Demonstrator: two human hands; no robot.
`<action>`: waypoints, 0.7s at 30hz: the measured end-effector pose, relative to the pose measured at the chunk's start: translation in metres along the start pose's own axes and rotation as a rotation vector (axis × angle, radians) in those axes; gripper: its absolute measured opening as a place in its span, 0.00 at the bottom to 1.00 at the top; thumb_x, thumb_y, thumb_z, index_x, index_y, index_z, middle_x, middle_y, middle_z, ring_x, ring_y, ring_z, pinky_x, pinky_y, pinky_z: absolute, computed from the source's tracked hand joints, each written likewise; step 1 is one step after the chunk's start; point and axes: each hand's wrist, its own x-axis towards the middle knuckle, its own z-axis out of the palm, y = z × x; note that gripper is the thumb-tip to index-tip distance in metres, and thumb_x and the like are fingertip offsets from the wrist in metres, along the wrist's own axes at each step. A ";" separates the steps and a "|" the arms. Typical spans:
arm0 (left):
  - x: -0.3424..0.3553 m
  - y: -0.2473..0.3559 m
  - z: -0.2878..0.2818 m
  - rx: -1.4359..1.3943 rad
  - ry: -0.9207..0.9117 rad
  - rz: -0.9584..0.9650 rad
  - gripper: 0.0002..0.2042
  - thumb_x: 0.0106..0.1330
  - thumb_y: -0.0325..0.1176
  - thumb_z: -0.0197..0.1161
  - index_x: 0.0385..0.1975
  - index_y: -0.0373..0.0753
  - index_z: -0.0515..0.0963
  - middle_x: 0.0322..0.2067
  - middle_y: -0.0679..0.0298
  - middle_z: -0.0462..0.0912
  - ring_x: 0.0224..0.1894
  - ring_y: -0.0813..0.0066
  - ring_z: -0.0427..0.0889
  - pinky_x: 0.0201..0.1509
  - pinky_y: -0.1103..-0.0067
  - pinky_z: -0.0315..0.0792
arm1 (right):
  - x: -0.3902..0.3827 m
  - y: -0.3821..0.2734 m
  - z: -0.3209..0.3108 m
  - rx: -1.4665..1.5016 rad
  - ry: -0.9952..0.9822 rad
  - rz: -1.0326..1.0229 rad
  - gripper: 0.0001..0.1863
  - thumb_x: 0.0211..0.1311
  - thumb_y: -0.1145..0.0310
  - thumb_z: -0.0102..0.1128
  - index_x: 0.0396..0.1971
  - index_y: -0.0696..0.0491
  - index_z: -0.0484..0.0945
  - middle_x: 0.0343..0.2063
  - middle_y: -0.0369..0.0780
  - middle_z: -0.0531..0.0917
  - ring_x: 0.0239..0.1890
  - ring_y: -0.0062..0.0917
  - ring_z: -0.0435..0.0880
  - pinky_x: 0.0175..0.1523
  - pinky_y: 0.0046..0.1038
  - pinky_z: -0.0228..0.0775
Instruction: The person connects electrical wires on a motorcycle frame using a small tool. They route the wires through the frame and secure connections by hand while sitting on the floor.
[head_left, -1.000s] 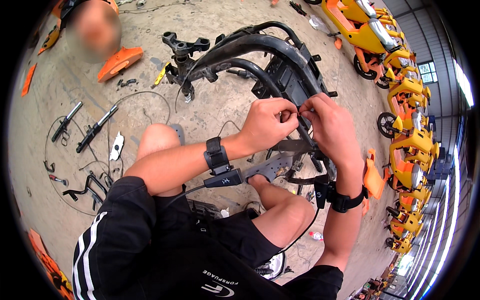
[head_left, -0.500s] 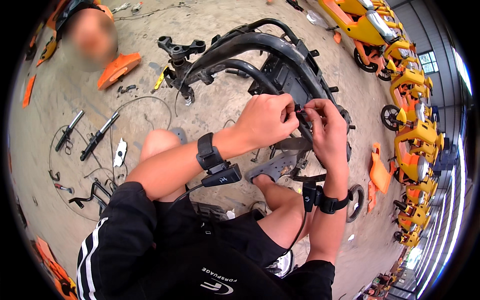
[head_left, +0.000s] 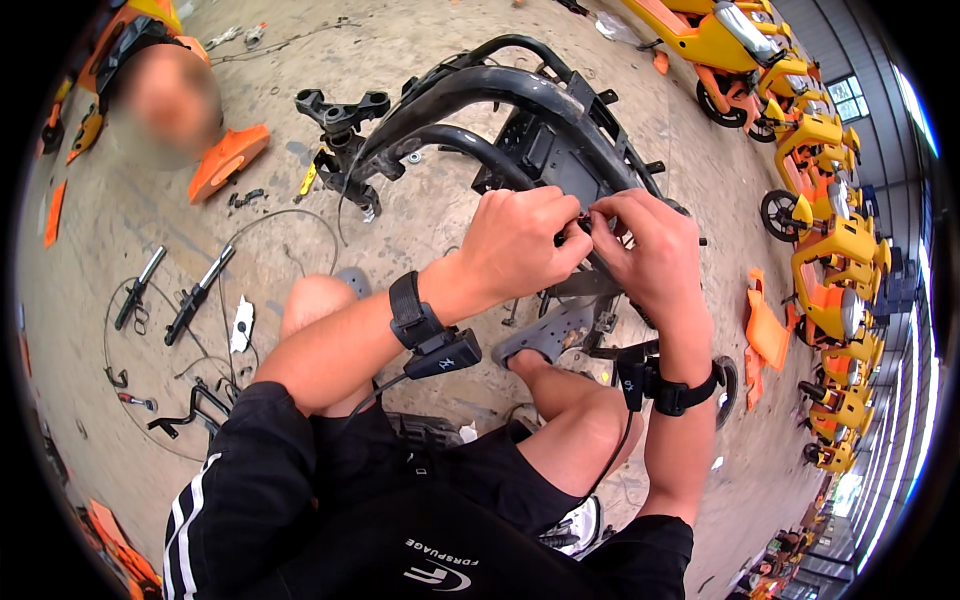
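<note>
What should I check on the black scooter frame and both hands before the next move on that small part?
1. Both hands on the work: left hand and right hand meet at the bare black tubular scooter frame: ok.
2. Small reddish part pinched between the fingertips: what it is and how firmly it is held, cannot tell.
3. Frame steady: lies on the concrete floor, grey sandal beside it; whether braced, cannot tell.
4. Black wrist-strap cables hang away from the fingers: ok.
5. Loose black fork tubes lie on the floor to the left, apart from both hands: ok.
</note>
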 end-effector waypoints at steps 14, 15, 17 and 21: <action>0.004 0.010 0.001 -0.149 0.007 -0.244 0.05 0.48 0.25 0.63 0.16 0.30 0.75 0.13 0.59 0.72 0.13 0.71 0.68 0.18 0.76 0.62 | -0.011 0.005 0.020 0.182 0.118 0.169 0.06 0.48 0.78 0.67 0.26 0.56 0.79 0.23 0.39 0.80 0.20 0.27 0.79 0.25 0.25 0.71; 0.004 0.011 0.001 -0.151 0.007 -0.253 0.06 0.48 0.25 0.63 0.16 0.30 0.75 0.13 0.59 0.72 0.13 0.72 0.68 0.18 0.76 0.62 | -0.012 0.004 0.020 0.198 0.128 0.203 0.06 0.48 0.78 0.67 0.26 0.56 0.79 0.23 0.38 0.80 0.20 0.26 0.79 0.25 0.25 0.71; 0.002 0.010 0.001 -0.129 0.004 -0.224 0.06 0.48 0.25 0.64 0.15 0.32 0.75 0.13 0.60 0.72 0.13 0.70 0.68 0.17 0.76 0.62 | -0.014 -0.001 0.023 0.243 0.148 0.271 0.06 0.48 0.78 0.67 0.27 0.56 0.79 0.23 0.38 0.80 0.20 0.25 0.79 0.25 0.24 0.71; 0.002 0.010 0.001 -0.090 0.020 -0.115 0.07 0.47 0.26 0.64 0.13 0.35 0.73 0.13 0.59 0.72 0.13 0.63 0.72 0.16 0.72 0.64 | -0.013 -0.005 0.020 0.423 0.115 0.468 0.04 0.49 0.78 0.65 0.26 0.58 0.80 0.25 0.38 0.82 0.20 0.20 0.79 0.27 0.22 0.70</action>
